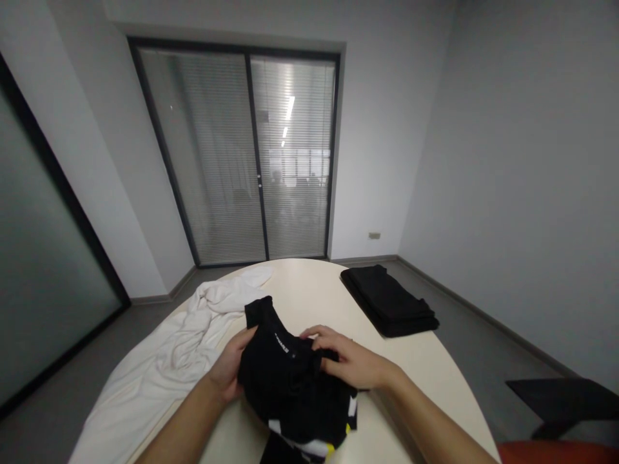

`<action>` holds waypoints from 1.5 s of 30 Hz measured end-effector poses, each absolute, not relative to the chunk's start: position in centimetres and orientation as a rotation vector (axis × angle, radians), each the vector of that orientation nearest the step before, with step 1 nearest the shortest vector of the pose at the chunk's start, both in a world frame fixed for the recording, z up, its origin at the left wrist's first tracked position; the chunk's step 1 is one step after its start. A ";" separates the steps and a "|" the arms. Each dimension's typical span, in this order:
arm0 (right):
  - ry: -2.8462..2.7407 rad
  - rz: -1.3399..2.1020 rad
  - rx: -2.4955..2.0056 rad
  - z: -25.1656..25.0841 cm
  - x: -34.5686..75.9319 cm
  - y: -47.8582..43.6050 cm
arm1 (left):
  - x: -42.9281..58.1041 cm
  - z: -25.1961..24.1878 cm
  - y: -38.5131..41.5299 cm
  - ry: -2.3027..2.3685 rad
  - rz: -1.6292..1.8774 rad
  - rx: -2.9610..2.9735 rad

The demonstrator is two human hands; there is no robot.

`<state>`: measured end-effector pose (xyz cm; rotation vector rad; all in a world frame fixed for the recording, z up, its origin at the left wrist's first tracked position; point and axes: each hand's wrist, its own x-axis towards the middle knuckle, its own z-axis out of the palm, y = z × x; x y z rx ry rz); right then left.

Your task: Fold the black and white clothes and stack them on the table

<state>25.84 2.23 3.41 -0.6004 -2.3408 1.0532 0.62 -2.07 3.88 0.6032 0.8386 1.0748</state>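
A bunched black shirt with small white lettering inside its collar and white and yellow patches low down is held up over the near part of the table. My left hand grips its left side, the fingers partly hidden behind the cloth. At the upper right edge, near the collar, my right hand is closed on the fabric between thumb and fingers. Part of the shirt hangs down past the bottom of the picture. Close by my left arm lies a crumpled white cloth.
The pale rounded table holds a stack of folded black clothes at its far right. A chair with a black armrest and red seat stands at the lower right. Glass doors with blinds are beyond the table.
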 end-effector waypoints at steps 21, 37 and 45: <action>-1.873 1.301 -0.931 1.7 29.9 5.7 | 0.0 -1.3 -0.4 1.641 1.083 1.711; -2.143 1.263 -0.807 4.8 30.0 4.2 | -3.8 3.4 0.2 1.178 1.019 1.819; -1.756 1.025 -1.074 2.9 30.5 6.4 | -4.9 0.4 2.8 1.598 1.536 1.882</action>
